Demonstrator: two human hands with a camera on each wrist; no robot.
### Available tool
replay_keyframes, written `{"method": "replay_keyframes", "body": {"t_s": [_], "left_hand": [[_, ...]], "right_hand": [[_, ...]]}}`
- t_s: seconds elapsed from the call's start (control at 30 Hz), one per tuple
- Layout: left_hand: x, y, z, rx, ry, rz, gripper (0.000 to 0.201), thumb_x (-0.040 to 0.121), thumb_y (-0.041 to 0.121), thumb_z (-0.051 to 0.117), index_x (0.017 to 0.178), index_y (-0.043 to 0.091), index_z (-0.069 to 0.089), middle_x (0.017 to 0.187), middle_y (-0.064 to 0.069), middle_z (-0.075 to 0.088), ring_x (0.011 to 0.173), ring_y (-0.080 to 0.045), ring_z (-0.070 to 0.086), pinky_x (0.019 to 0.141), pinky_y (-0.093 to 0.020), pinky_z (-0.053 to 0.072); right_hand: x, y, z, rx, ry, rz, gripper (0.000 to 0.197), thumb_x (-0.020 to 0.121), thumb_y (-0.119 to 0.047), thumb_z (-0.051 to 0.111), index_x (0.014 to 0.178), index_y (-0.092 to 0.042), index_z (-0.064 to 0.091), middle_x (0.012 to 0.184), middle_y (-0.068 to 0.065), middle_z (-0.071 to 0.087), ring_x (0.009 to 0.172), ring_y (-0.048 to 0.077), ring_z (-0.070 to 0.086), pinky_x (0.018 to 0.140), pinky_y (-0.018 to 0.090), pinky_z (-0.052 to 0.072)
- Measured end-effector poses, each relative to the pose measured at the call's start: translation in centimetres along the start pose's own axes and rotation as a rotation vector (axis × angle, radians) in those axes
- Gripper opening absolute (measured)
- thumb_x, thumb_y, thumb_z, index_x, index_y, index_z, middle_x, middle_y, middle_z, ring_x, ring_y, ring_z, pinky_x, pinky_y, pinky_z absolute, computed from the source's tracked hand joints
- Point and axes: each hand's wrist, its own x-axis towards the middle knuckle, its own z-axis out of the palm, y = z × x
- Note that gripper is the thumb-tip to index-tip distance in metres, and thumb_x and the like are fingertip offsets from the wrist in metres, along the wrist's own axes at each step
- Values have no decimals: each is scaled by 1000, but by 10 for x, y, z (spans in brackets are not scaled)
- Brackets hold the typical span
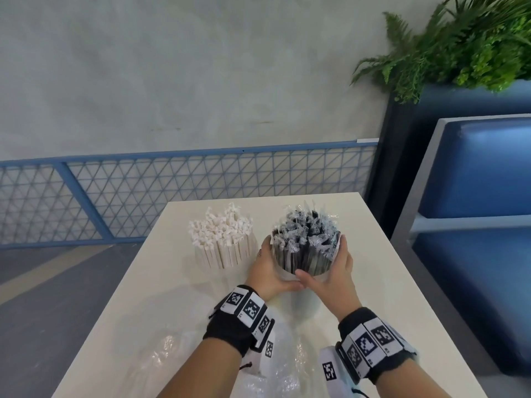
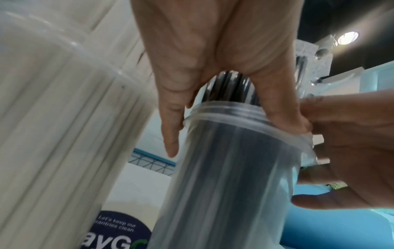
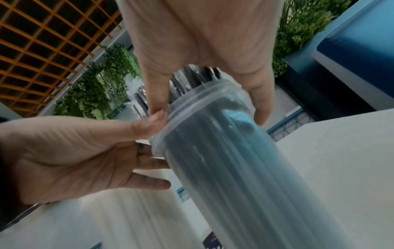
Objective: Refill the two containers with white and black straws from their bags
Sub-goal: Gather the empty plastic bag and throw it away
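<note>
Two clear containers stand on the white table (image 1: 373,282). The left one (image 1: 222,248) is packed with white paper-wrapped straws. The right one (image 1: 306,300) is full of black straws (image 1: 306,239) in clear wrappers. Both hands clasp this right container just under its rim. My left hand (image 1: 268,268) curls round its left side, my right hand (image 1: 337,268) round its right side, thumbs meeting in front. From the left wrist, the left fingers (image 2: 170,138) lie on the rim of the black-straw container (image 2: 224,176), with the white-straw container (image 2: 53,118) beside. The right wrist shows the same container (image 3: 224,160).
Crumpled clear plastic bags (image 1: 178,357) lie on the table's near edge under my forearms. A blue mesh railing (image 1: 172,191) runs beyond the far edge. A blue bench (image 1: 474,196) and a planter with ferns (image 1: 459,53) stand at the right.
</note>
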Motion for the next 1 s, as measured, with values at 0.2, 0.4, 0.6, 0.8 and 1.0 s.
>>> {"method": "replay_keyframes", "body": {"t_s": [0.2, 0.4, 0.6, 0.8, 1.0], "left_hand": [[-43, -31, -15, 325, -36, -103, 65, 79, 30, 72, 134, 13, 41, 134, -2, 49, 124, -18, 49, 101, -23, 38], [-81, -97, -27, 1053, -344, -451, 66, 93, 24, 50, 147, 10, 14, 153, -8, 23, 145, -24, 13, 116, -53, 10], [-105, -103, -30, 1104, -362, -393, 42, 87, 5, 43, 129, 14, 41, 133, -8, 44, 125, -25, 44, 114, -59, 0], [-132, -78, -32, 1095, -169, -49, 23, 85, 9, 49, 105, 18, 56, 114, 0, 54, 118, -17, 46, 115, -54, -12], [-172, -81, -34, 718, 299, 569, 11, 87, 36, 56, 87, 26, 52, 78, 9, 52, 69, -10, 48, 67, -23, 37]], "right_hand": [[-38, 32, 15, -175, 253, -117, 38, 75, -19, 74, 100, -10, 46, 100, 1, 41, 88, 21, 45, 82, 36, 45], [-67, 58, 56, -517, -403, -234, 32, 85, -29, 59, 114, -21, 49, 118, -8, 45, 110, 15, 48, 95, 26, 36], [-89, 41, 94, -727, -754, -280, 58, 89, -31, 51, 141, -20, 27, 149, -6, 27, 139, 13, 24, 116, 35, 10], [-91, 33, 106, -726, -805, -273, 23, 92, -18, 42, 113, -18, 52, 104, -6, 62, 110, 21, 56, 101, 29, 34], [-78, 23, 90, -343, -597, -221, 20, 88, -14, 54, 80, -32, 50, 80, -14, 62, 80, 6, 60, 74, 15, 44]]}}
